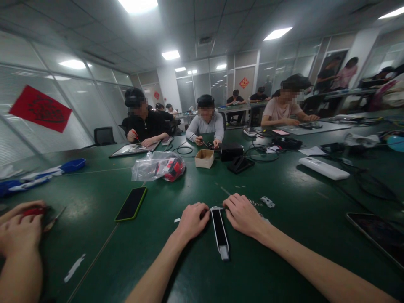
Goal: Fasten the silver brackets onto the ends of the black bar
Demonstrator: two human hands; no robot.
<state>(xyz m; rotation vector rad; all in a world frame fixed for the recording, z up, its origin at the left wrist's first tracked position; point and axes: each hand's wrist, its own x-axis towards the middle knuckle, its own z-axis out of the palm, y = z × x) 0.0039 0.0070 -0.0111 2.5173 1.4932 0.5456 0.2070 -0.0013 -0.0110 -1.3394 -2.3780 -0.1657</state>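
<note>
A long, narrow device with a black face and a white rim (pixel 219 229) lies on the green table in front of me. Its near end carries a pale grey piece (pixel 224 253). At the far end's left side is my left hand (pixel 193 221), its fingers curled in. My right hand (pixel 241 213) closes in from the right with bent fingers at the same end. Thin dark bits show between the fingertips and the device; what exactly each hand pinches is hidden. Just beyond my right hand lie small rings (pixel 255 203) and a white bracket-like part (pixel 267 202).
A green-edged phone (pixel 131 203) lies to the left, near another person's hands (pixel 22 229) around a red-handled tool. Further off are a plastic bag with red items (pixel 159 166), a small box (pixel 204 159), a black stand (pixel 240 164), a white oblong case (pixel 323 168) and cables.
</note>
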